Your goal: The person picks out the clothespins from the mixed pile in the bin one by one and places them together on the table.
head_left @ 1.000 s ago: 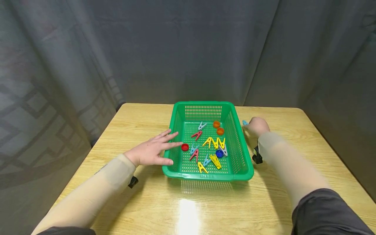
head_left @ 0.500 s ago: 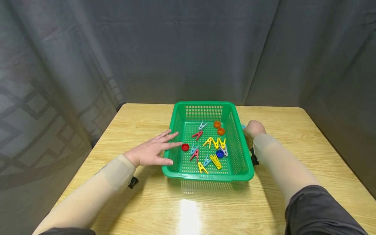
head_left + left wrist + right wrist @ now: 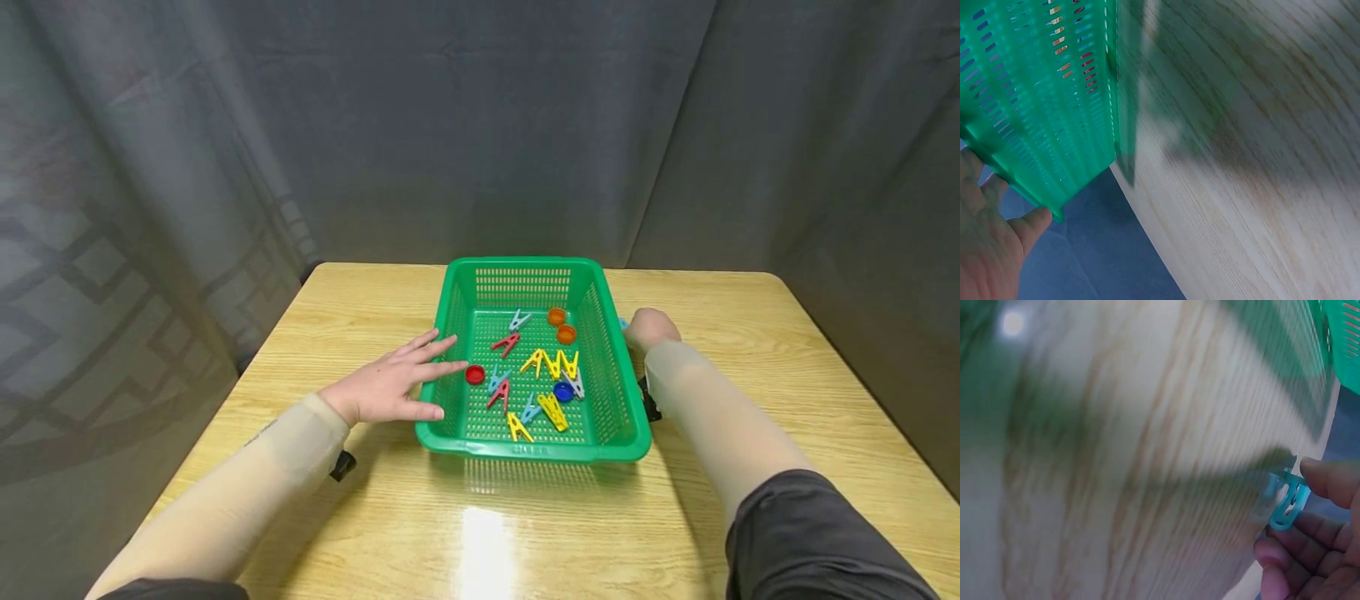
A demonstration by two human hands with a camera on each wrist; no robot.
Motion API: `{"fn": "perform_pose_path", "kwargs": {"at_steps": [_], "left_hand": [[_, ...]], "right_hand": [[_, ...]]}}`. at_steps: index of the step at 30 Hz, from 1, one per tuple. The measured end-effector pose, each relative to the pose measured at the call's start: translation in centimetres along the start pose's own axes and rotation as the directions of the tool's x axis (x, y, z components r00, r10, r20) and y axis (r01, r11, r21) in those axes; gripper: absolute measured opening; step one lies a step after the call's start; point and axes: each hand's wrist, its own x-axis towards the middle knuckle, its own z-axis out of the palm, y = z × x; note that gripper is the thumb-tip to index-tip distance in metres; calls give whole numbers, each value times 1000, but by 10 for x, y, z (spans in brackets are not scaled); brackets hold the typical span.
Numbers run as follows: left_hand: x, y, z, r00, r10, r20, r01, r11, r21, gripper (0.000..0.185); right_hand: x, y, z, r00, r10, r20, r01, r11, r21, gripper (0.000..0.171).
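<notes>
no readable text, labels or numbers

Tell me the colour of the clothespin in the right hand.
Light blue clothespin, clearest in the right wrist view.

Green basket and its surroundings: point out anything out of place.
One light blue clothespin is outside the green basket, pinched in the right hand beside its right wall. Every other peg and cap lies inside it.
</notes>
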Motion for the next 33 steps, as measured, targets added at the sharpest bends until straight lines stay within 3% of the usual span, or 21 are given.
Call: {"fn": "perform_pose_path", "kwargs": {"at_steps": [13,19,33], "left_hand": [[2,-1,2,1000,7,0,-7,1000,5,71],[1,-2,1,1000,-3,6,3,1000,15,73],[0,0,0,1000,-5,4,5,1000,9,71]], "right_hand": [[-5,5,-8,999,-48,6,48,999,14,26],[-13,-1,-21,996,-92,-16,92,996,-6,38],[-23,-13,-56,988,-144,-49,144,990,-10,45]]}}
